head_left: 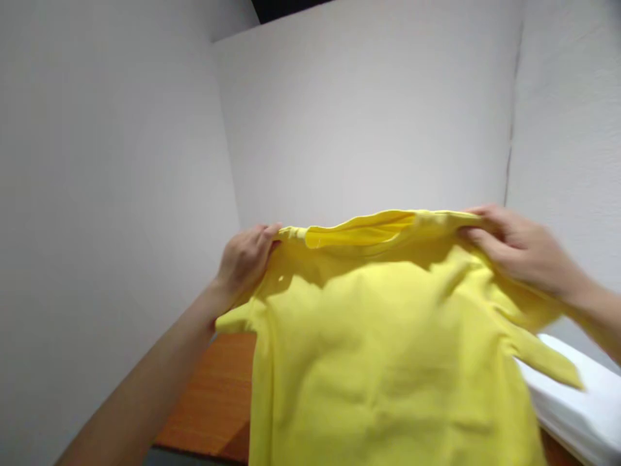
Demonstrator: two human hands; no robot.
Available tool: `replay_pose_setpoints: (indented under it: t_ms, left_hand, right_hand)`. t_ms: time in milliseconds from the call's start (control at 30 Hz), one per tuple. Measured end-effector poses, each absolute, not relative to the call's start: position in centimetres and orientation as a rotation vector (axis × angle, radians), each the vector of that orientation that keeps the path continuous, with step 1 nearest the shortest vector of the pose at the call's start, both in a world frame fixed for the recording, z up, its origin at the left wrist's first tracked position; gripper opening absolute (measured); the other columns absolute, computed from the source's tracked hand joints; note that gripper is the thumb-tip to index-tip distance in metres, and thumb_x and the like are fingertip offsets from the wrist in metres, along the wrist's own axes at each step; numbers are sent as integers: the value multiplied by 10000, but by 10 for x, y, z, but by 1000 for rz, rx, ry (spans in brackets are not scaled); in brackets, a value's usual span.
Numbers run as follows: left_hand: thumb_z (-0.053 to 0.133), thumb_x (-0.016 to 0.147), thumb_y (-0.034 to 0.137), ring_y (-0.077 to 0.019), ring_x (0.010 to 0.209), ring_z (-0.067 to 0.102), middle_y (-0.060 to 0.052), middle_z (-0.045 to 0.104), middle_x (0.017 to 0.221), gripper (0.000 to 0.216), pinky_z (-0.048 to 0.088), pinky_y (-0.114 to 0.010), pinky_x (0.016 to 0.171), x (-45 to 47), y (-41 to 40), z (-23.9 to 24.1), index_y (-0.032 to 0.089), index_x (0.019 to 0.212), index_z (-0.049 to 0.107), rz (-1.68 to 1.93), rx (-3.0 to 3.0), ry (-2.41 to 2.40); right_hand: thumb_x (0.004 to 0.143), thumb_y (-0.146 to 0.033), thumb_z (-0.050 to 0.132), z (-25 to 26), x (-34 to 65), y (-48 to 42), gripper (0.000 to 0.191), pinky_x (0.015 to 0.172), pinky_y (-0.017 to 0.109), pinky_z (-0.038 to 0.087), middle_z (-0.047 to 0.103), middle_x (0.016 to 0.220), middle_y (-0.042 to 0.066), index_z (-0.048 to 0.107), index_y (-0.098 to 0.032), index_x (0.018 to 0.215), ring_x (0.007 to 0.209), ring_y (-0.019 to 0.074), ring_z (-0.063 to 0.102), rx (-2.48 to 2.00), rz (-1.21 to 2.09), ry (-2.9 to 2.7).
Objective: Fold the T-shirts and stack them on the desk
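Note:
A yellow T-shirt point(388, 349) hangs in the air in front of me, held up by its shoulders with the neck opening at the top. My left hand point(245, 259) is closed on the shirt's left shoulder, fingers pinched over the seam. My right hand point(519, 249) is closed on the right shoulder, fingers curled over the fabric. The body of the shirt drops down past the bottom of the view, and a short sleeve sticks out on each side.
White wall panels point(363, 116) enclose the space on the left, back and right. An orange-brown wooden table top point(213, 401) shows under the shirt at lower left. A white folded thing point(582, 401) lies at lower right.

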State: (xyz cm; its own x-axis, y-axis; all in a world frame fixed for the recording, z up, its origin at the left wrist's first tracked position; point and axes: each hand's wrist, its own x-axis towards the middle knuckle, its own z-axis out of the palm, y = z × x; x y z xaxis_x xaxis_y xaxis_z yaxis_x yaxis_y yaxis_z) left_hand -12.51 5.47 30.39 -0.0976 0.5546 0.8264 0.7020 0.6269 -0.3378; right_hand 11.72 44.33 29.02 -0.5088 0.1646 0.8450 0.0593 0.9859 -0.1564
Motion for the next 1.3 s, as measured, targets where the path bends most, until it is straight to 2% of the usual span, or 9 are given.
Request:
replay_pose_setpoints:
  t_ms: [100, 200, 333, 467, 567, 667, 1033, 1167, 1300]
  left_hand:
    - [360, 992, 226, -242, 1173, 519, -135, 562, 1268, 374, 404, -382, 993, -163, 122, 270, 161, 1356, 416, -82, -1030, -2155]
    - [395, 958, 210, -287, 1360, 357, -183, 396, 1473, 404, 277, -435, 1113, -177, 159, 198, 107, 1345, 452, -45, -1044, -2343]
    - [355, 978, 379, -272, 1413, 310, -127, 368, 1524, 466, 230, -447, 1150, -181, 164, 89, 147, 1361, 486, 21, -1161, -2641]
    - [201, 984, 514, -292, 1436, 265, -129, 270, 1561, 624, 251, -513, 1131, -197, 152, 28, 158, 1476, 345, 33, -1193, -2877]
    - [96, 972, 559, -273, 1469, 157, -93, 138, 1595, 676, 207, -519, 1147, -214, 150, 16, 191, 1519, 244, 5, -1195, -2941]
    - [81, 956, 595, -267, 1477, 106, -81, 87, 1601, 708, 165, -518, 1160, -227, 157, 15, 199, 1529, 209, -9, -1191, -2968]
    - [89, 963, 562, -267, 1476, 112, -94, 105, 1600, 691, 157, -521, 1162, -243, 183, 5, 182, 1529, 205, 31, -1129, -2930]
    - [181, 974, 492, -297, 1460, 184, -124, 218, 1575, 628, 139, -570, 1152, -234, 186, 21, 174, 1505, 290, 92, -1107, -2871]
    - [388, 933, 385, -285, 1482, 51, -145, 203, 1578, 600, -31, -538, 1178, -200, 207, 58, 125, 1472, 358, 108, -1180, -2682]
  right_hand:
    - [975, -276, 447, 266, 49, 451, 299, 927, 336, 440, 624, 1154, 120, 541, -161, 1234, 1066, 239, 572, -411, 112, -2334]
    - [962, -381, 460, 202, -4, 451, 521, 976, 500, 382, 506, 1302, 246, 421, -73, 1380, 1210, 367, 467, -684, 23, -2485]
    - [983, -426, 378, 91, -16, 436, 499, 1037, 473, 350, 468, 1400, 172, 469, -153, 1391, 1305, 317, 403, -613, -4, -2864]
    - [970, -566, 307, 14, -8, 444, 642, 1098, 522, 278, 286, 1538, 121, 390, -179, 1476, 1408, 329, 240, -672, 43, -2986]
    - [958, -625, 235, -11, -14, 470, 685, 1141, 538, 186, 158, 1583, 42, 300, -239, 1521, 1442, 312, 129, -657, 59, -2993]
    - [946, -642, 226, -18, -27, 493, 684, 1151, 531, 160, 170, 1581, 18, 317, -272, 1514, 1440, 315, 135, -622, 48, -2952]
    - [952, -647, 209, -19, -48, 512, 704, 1155, 507, 163, 201, 1572, 40, 327, -236, 1512, 1438, 297, 161, -567, 9, -2936]
    - [978, -603, 235, -9, -43, 502, 656, 1152, 485, 180, 252, 1557, 64, 374, -217, 1490, 1430, 290, 195, -567, -20, -2920]
    - [988, -513, 340, 13, -36, 490, 594, 1178, 439, 67, 218, 1567, 97, 395, -165, 1465, 1450, 263, 101, -569, -89, -2832]
